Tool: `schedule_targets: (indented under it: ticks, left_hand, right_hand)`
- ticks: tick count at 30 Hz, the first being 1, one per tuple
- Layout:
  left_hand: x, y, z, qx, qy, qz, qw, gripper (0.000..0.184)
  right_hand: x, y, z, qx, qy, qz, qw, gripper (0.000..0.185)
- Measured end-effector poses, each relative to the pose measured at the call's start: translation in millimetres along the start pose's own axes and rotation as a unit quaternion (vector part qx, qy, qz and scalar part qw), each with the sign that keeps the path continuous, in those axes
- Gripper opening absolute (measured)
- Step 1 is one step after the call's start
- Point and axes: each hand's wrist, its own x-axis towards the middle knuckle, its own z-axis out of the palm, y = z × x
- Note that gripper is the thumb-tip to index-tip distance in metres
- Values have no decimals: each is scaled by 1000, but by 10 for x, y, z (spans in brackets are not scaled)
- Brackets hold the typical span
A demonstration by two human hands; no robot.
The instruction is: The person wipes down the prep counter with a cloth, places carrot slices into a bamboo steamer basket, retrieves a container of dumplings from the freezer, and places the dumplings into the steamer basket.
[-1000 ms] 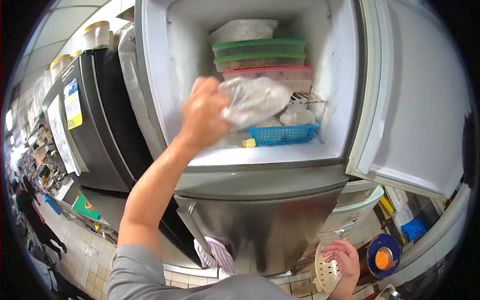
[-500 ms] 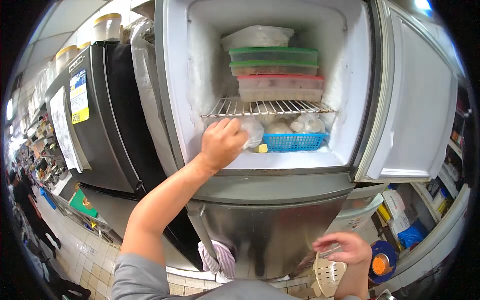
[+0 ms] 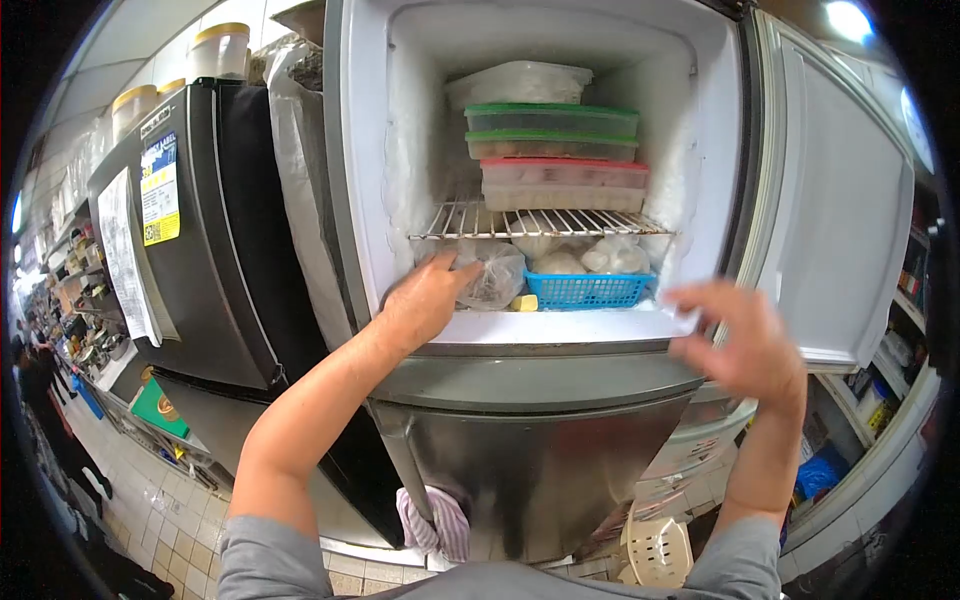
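Note:
My left hand [image 3: 425,298] is at the lower left of the open freezer, its fingers apart against a clear plastic bag [image 3: 492,275] below the wire shelf [image 3: 545,223]. To the right of the bag is a blue basket [image 3: 590,290] with bagged food in it, and a small yellow piece [image 3: 524,302] lies at its left corner. My right hand [image 3: 735,335], somewhat blurred, is raised at the freezer's right front edge with fingers spread and nothing in them. On the shelf stand a red-lidded container [image 3: 565,184] and green-lidded containers [image 3: 552,133].
The freezer door [image 3: 835,200] stands open at right. A dark fridge [image 3: 200,240] is at left. A striped cloth [image 3: 435,522] hangs on the lower door handle. A beige perforated basket [image 3: 658,550] is below. A person in dark clothes stands far left.
The plastic bag has gone from mid-air down under the wire shelf, and my left hand has loosened on it. My right hand has risen from low down to the freezer's right edge.

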Motion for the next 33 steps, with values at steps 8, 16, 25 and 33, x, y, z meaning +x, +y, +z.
schedule_targets:
  ticks: [8,16,25,33]
  left_hand:
    - [-47,79,3,-33,24,-5,999,49]
    - [-67,100,38,14,98,13,995,41]
    - [1064,-145,-749,-13,245,64,967,66]
    - [2368,-304,-1066,-186,120,-57,973,89]
  right_hand:
    - [951,446,-443,-64,418,94,901,20]
    - [1067,904,-561,-233,402,167,870,21]
    - [1274,599,25,-395,347,52,849,32]
    - [1966,768,606,-305,162,10,938,49]
